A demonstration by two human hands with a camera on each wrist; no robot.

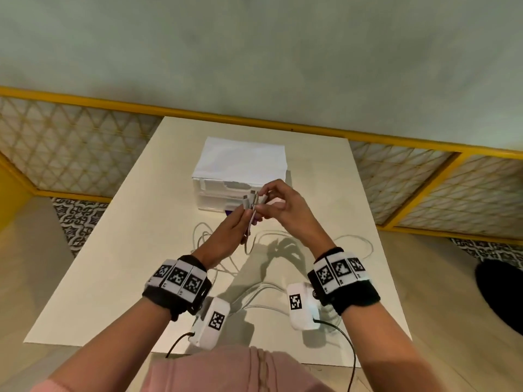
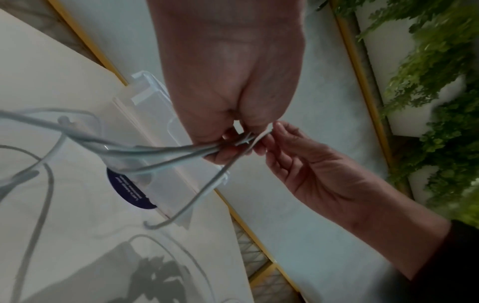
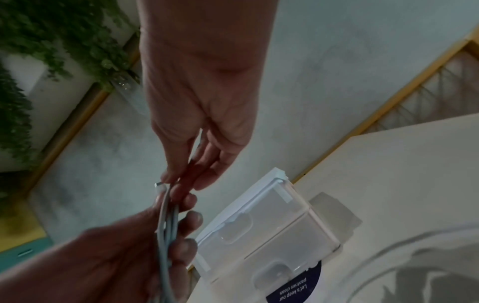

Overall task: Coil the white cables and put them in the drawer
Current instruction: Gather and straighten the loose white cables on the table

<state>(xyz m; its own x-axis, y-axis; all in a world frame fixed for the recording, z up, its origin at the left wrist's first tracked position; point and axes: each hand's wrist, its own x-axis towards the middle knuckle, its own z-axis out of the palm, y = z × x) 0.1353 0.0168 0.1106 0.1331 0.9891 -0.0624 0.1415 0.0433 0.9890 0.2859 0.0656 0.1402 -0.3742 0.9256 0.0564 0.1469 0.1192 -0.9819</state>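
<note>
White tabletop [image 1: 141,264] carries the clear drawer unit [image 1: 226,199], its drawers closed, just beyond both hands. Loose white cables [image 1: 283,236] trail back toward the person. The left hand [image 1: 226,236] grips their gathered ends upright; the right hand [image 1: 285,210] pinches one plug tip [image 1: 261,200].

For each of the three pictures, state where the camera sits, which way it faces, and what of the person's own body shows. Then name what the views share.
Head: worn on the head, facing forward and down at the table; both forearms, left hand and right hand show.
Left wrist: faces along the left hand to the cables; the right hand shows too.
Right wrist: faces along the right hand; the left hand shows below.
Shared: all three show the cables, both hands and the drawer box.
</note>
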